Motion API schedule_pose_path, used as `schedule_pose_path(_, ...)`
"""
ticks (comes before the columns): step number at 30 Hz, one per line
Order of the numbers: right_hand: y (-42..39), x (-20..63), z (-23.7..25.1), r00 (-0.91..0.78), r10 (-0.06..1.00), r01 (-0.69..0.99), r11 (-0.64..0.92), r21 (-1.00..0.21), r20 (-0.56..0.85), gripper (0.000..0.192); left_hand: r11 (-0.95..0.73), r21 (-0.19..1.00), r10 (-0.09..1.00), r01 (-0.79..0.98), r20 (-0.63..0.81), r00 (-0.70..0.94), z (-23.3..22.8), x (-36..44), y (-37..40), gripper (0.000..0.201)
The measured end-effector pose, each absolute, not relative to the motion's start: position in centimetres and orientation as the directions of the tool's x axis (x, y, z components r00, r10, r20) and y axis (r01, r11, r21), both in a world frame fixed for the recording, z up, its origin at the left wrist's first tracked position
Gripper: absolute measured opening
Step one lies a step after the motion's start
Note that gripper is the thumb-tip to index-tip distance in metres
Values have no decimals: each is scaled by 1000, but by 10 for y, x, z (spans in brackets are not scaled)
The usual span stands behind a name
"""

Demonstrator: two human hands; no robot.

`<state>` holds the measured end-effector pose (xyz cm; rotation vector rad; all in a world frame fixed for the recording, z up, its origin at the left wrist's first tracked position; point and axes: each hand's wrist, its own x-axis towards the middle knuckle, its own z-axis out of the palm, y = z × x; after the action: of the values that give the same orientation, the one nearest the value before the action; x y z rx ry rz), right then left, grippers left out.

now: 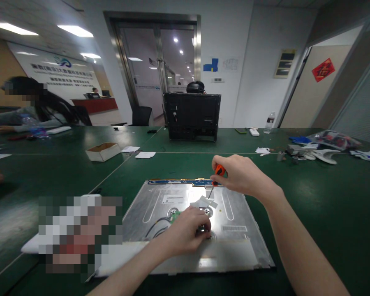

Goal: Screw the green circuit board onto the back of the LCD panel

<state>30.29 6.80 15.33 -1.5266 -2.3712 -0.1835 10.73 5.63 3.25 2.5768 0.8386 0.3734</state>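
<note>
A silver metal display panel (239,250) lies flat on the green table, with a blue circuit strip (169,182) along its far edge. My right hand (234,172) grips an orange-and-black screwdriver (219,169), its shaft angled down to a pale, loose-looking piece of tape or film (203,202) on the panel. My left hand (188,230) rests low over the panel's middle, fingers curled around something dark and shiny that is mostly hidden. Beside that hand are a small green circuit board (174,217), thin black cables (156,225) and round metal mounts (208,212).
A black monitor housing (193,117) stands at the far side. An open carton (103,152) and papers (145,155) lie left of it. On the right are a bottle (269,123) and a pile of bagged parts (333,139). A person (33,102) sits at left.
</note>
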Motion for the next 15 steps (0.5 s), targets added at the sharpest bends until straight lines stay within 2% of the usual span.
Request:
schedule_pose_path(7,67,302,155,-392,865,899,432,-67,312,13,-792,338,569,509,105,816,31,109,55,5)
schedule_pose_path(15,58,301,156,-431,846,888,459,-19,313,15,-808,313,551,500,99,829,30,109,55,6)
